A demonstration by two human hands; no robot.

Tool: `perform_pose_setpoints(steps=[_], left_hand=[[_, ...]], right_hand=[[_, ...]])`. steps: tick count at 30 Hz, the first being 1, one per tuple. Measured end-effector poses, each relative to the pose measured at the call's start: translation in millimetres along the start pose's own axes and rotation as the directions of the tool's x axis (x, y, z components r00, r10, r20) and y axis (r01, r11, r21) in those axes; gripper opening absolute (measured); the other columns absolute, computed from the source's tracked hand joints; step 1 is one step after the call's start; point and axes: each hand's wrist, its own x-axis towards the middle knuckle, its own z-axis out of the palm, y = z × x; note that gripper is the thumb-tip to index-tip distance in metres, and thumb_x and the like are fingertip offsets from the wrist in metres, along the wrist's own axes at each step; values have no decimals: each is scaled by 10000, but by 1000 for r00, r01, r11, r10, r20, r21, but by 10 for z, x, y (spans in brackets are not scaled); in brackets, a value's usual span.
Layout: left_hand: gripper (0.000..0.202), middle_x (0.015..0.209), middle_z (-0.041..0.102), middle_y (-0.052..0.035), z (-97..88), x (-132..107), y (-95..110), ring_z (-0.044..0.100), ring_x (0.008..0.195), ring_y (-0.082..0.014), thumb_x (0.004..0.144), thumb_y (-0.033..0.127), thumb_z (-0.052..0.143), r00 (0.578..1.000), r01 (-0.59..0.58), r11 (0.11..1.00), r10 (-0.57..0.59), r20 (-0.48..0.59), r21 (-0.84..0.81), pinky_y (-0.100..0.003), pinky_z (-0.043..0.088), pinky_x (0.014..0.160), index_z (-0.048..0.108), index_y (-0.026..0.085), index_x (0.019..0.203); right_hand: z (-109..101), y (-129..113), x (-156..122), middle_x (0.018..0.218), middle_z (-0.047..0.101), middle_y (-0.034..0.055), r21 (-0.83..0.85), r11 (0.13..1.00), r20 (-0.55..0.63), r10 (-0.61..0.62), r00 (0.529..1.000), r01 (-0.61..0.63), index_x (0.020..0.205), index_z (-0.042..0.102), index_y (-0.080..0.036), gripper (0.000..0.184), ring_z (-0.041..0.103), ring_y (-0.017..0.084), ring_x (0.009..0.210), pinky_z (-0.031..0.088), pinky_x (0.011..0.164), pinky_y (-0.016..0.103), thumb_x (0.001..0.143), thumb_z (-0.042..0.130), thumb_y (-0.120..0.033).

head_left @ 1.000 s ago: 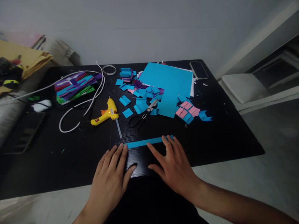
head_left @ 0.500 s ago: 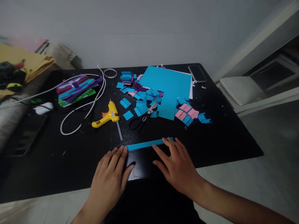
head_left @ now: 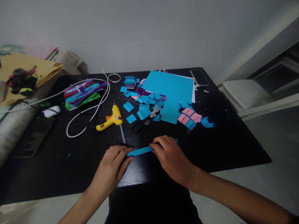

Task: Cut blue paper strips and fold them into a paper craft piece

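A narrow blue paper strip (head_left: 141, 151) lies near the table's front edge, between my two hands. My left hand (head_left: 115, 161) has its fingers closed on the strip's left end. Farther right, my right hand (head_left: 169, 155) pinches the strip between thumb and fingers, and the strip's right tip shows past the knuckles. Just beyond the hands are a pair of scissors (head_left: 147, 120) with black handles and a yellow hot glue gun (head_left: 111, 119) with a glue stick hanging from its back.
Folded blue pieces (head_left: 143, 109) and pink pieces (head_left: 187, 115) lie around a large blue sheet (head_left: 169, 85). At left are bundled coloured strips (head_left: 81, 93), a looped white cable (head_left: 67, 126) and a dark phone (head_left: 35, 137). Another phone (head_left: 199, 77) rests back right; a tape ring (head_left: 114, 77) sits behind.
My fingers, earlier spread flat on the strip, now curl and grip it. The right hand's thumb has come up to the strip, and the strip's left end has lifted or bent slightly.
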Motion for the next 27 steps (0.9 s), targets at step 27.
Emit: perform_pose_setpoints(steps=[27], left_hand=[[345, 674, 696, 3, -116, 1334, -22, 649, 600, -140, 845, 481, 798, 953, 275, 300, -214, 216, -914, -252, 538, 612, 681, 156, 835]], right_hand=[[-233, 296, 633, 845, 715, -15, 933, -80, 357, 324, 876, -350, 890, 661, -200, 259, 685, 127, 782, 564, 727, 257, 788, 873, -309]])
